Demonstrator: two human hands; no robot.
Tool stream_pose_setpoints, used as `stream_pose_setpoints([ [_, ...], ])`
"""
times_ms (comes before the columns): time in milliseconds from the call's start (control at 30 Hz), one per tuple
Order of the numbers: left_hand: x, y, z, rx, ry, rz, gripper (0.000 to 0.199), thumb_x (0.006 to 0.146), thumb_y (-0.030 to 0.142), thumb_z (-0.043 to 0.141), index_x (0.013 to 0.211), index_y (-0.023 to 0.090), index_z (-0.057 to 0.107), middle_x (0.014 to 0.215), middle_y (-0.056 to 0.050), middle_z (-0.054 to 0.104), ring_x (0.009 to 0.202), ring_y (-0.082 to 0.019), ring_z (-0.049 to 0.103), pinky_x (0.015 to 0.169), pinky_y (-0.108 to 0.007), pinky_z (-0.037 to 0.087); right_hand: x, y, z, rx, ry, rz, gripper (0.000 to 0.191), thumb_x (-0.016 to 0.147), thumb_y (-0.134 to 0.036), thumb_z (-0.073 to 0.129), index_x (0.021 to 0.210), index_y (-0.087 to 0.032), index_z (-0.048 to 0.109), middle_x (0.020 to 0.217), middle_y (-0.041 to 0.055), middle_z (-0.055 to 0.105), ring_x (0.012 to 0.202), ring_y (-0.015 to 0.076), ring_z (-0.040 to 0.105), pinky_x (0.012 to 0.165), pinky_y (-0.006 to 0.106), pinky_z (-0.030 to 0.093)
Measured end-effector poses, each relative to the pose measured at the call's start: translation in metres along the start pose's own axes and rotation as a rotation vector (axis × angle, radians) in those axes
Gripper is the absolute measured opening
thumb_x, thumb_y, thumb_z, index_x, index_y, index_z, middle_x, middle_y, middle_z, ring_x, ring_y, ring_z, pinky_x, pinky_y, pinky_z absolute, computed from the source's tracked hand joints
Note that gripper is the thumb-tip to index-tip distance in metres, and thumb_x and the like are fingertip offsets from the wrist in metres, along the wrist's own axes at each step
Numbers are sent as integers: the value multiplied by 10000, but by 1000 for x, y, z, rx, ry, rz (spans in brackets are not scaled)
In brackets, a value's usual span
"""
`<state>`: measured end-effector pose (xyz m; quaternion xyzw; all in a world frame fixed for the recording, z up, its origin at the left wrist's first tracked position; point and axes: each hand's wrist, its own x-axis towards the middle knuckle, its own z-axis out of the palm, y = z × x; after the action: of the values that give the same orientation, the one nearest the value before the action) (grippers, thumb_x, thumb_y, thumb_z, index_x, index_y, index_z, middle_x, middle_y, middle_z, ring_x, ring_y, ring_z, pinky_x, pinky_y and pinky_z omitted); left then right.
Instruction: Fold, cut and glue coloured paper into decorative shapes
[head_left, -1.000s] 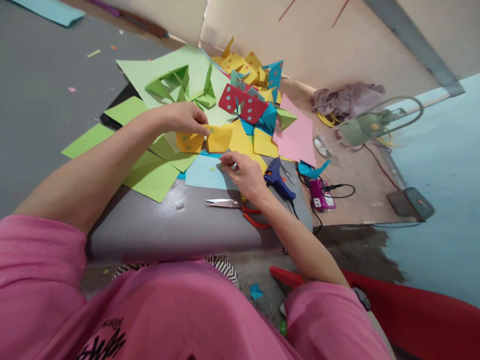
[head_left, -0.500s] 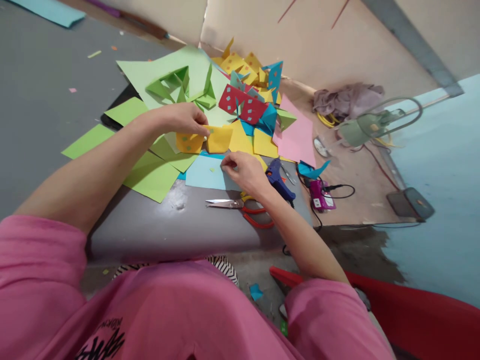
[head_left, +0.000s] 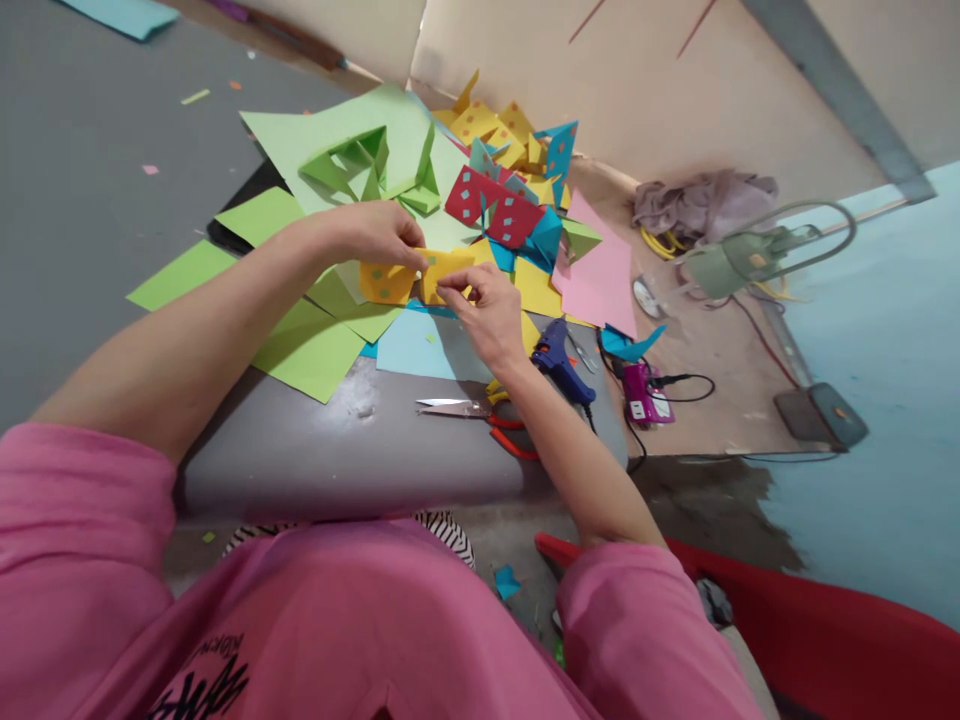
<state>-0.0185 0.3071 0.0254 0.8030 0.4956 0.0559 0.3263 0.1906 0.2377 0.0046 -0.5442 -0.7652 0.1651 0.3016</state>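
My left hand (head_left: pixel 384 236) pinches the top edge of a folded yellow paper piece (head_left: pixel 385 284) dotted with small green squares, holding it upright above the table. My right hand (head_left: pixel 489 312) has its thumb and fingertips pressed together against the right part of this piece; whatever lies between them is too small to make out. Below sits a light blue sheet (head_left: pixel 411 345) with a tiny green scrap (head_left: pixel 430 339). Scissors with red handles (head_left: pixel 512 441) lie under my right forearm, their blades pointing left. A blue glue gun (head_left: pixel 561 362) rests to the right of my wrist.
Green sheets (head_left: pixel 319 350) lie by my left forearm. Behind my hands stand green folded pieces (head_left: pixel 349 165), a red dotted piece (head_left: pixel 491 207) and yellow dotted pieces (head_left: pixel 480 125). Farther right are a pink sheet (head_left: pixel 600 270), a purple box with a cable (head_left: pixel 646 393) and a green lamp (head_left: pixel 731 262).
My right hand has risen from the light blue sheet to the yellow paper piece, its fingertips now at the paper. My left hand keeps its pinch. The view has shifted slightly.
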Motion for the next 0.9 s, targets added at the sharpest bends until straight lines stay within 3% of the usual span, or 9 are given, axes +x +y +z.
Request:
stream_pose_setpoints([
  [200,-2,4,0,2,-10,-27,517,779,533,558,1155,237,753,913,-43,706,905,-232,608,757,-297,406,1,1,5,36,2,69,71,864,-198,652,822,-215,707,882,11,675,762,161,557,794,329,481],
  [400,-6,9,-1,30,19,-25,483,778,521,553,1104,235,766,856,-29,698,809,-191,601,702,-277,398,4,5,9,66,30,72,59,848,-218,651,793,-198,663,836,-1,673,807,157,587,833,328,477],
  [900,-4,7,0,27,14,-55,502,795,527,551,1173,266,754,923,-33,716,858,-212,619,728,-291,421,6,10,15,67,32,148,122,865,-257,685,783,-203,613,844,-2,663,832,173,587,835,347,471],
])
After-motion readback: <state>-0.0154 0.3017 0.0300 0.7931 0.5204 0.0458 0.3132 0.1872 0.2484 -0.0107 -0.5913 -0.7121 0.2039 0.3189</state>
